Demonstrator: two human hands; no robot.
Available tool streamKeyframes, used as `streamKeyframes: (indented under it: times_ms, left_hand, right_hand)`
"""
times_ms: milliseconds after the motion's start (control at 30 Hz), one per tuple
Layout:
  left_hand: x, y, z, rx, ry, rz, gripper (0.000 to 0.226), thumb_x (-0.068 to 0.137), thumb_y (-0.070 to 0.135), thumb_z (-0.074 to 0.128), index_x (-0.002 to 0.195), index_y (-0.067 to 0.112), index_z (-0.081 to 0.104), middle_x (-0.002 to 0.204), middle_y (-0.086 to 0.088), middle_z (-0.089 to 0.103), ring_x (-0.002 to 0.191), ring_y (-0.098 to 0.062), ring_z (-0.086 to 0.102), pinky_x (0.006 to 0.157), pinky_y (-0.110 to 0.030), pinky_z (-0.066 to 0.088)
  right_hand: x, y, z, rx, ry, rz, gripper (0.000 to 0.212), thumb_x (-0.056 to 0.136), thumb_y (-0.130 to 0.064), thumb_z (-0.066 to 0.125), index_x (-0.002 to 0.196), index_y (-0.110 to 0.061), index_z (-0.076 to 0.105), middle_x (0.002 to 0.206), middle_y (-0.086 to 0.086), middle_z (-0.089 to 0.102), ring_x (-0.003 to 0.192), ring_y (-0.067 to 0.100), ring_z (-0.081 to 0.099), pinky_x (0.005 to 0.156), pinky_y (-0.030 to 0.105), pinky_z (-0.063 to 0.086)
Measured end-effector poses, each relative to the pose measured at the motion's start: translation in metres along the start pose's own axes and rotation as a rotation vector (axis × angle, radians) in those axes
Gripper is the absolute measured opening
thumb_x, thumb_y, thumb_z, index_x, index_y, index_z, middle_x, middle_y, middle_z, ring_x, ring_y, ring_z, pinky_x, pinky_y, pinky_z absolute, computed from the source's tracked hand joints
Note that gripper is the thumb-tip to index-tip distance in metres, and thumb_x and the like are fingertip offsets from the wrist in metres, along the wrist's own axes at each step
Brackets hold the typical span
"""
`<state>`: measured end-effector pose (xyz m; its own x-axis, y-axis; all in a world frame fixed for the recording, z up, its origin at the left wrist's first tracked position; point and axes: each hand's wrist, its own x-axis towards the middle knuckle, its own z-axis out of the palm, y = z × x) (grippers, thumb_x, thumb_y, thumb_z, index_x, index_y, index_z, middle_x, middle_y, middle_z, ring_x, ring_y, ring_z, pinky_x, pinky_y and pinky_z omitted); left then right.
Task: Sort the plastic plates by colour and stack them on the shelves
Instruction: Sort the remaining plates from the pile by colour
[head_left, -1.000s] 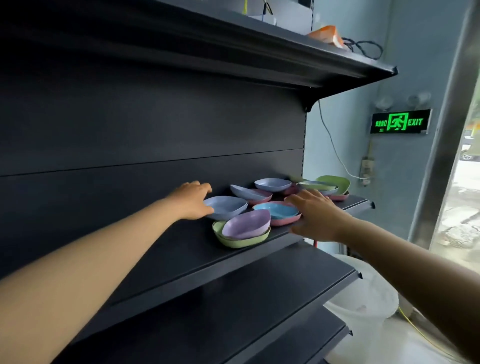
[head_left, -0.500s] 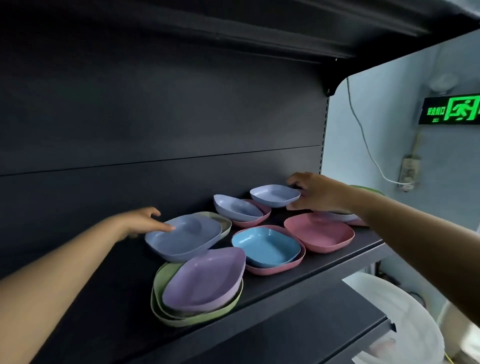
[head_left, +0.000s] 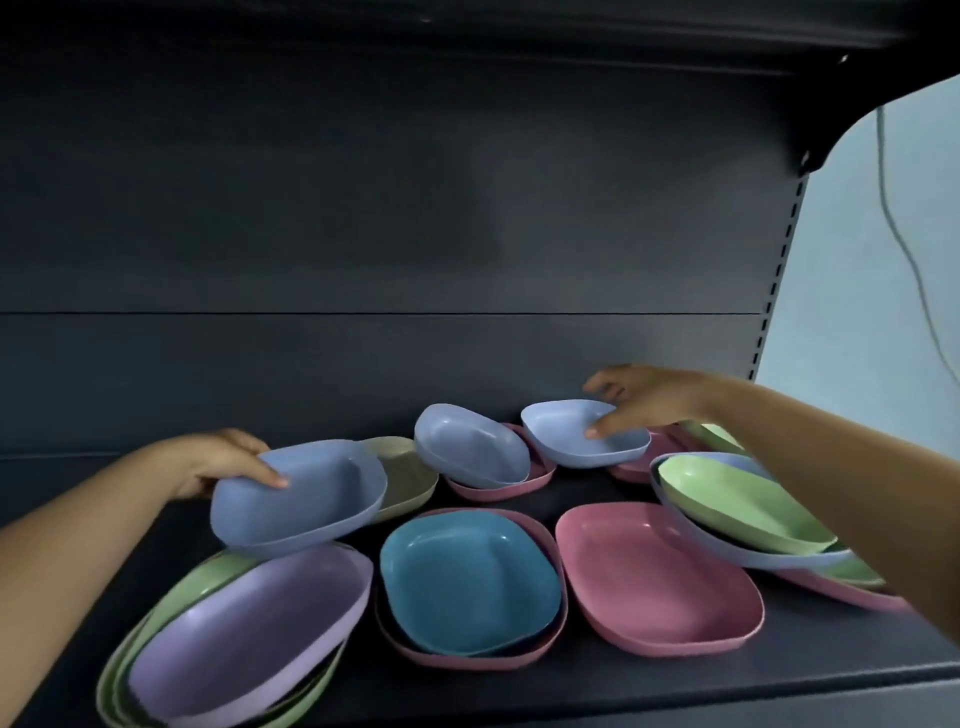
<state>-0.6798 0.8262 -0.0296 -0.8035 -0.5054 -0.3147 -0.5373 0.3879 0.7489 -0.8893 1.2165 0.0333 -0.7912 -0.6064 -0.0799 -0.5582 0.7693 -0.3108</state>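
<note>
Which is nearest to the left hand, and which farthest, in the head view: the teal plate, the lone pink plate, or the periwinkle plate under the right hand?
From the left hand:
1. Teal plate, front middle, nested in a pink one.
2. Lone pink plate, front, right of the teal.
3. Periwinkle plate, back right, gripped by the right hand.

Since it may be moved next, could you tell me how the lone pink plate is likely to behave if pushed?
The pink plate sits flat on the dark shelf, so it would probably slide, not tip. It looks like thin, smooth plastic, likely light and stiff. Pushed left, it may bump the blue plate beside it.
</note>
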Motion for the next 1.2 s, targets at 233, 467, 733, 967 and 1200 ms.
streamKeyframes:
  times_ms: [233,467,733,967,1200]
  left_hand:
    - [-0.007,0.025,0.0,-0.13,0.098,-0.002,0.068,0.031,0.019,0.087,0.093,-0.003,0.068,0.082,-0.021,0.073,0.078,-0.033,0.068,0.071,-0.038,0.053]
    - [-0.007,0.047,0.004,-0.14,0.194,-0.053,0.043,0.058,0.008,0.084,0.094,-0.005,0.064,0.076,-0.018,0.072,0.076,-0.032,0.066,0.068,-0.036,0.052]
    - [-0.004,0.052,0.009,-0.196,0.203,-0.076,0.012,0.081,0.004,0.07,0.089,-0.001,0.064,0.067,-0.011,0.072,0.075,-0.029,0.065,0.067,-0.036,0.051]
    - [-0.006,0.047,0.003,-0.41,0.252,-0.081,0.026,0.087,0.002,0.062,0.112,-0.004,0.058,0.085,-0.013,0.067,0.079,-0.027,0.061,0.067,-0.036,0.049]
    - [-0.031,0.019,-0.017,-0.771,0.468,-0.027,0.042,0.092,0.001,0.054,0.133,0.003,0.044,0.092,-0.009,0.056,0.079,-0.023,0.056,0.084,-0.034,0.044]
  right_hand:
    - [0.046,0.037,-0.003,0.041,-0.01,0.129,0.076,0.071,-0.051,0.076,0.127,-0.006,0.054,0.129,0.011,0.056,0.117,0.028,0.053,0.099,0.037,0.043]
    - [0.084,0.05,0.013,0.262,-0.158,0.264,0.041,0.074,-0.03,0.081,0.095,-0.003,0.058,0.069,0.003,0.049,0.057,0.013,0.048,0.045,0.019,0.04]
    - [0.102,0.052,0.024,0.423,-0.236,0.282,0.045,0.073,-0.015,0.081,0.108,-0.001,0.057,0.102,0.011,0.063,0.091,0.025,0.061,0.079,0.033,0.051]
    - [0.093,0.023,-0.005,0.662,-0.135,0.242,0.011,0.083,0.0,0.068,0.088,-0.001,0.059,0.073,0.009,0.066,0.071,0.023,0.059,0.045,0.022,0.052]
    - [0.06,-0.081,-0.003,0.922,-0.022,0.03,0.032,0.078,0.001,0.072,0.108,-0.001,0.061,0.102,0.013,0.067,0.083,0.024,0.063,0.068,0.033,0.051]
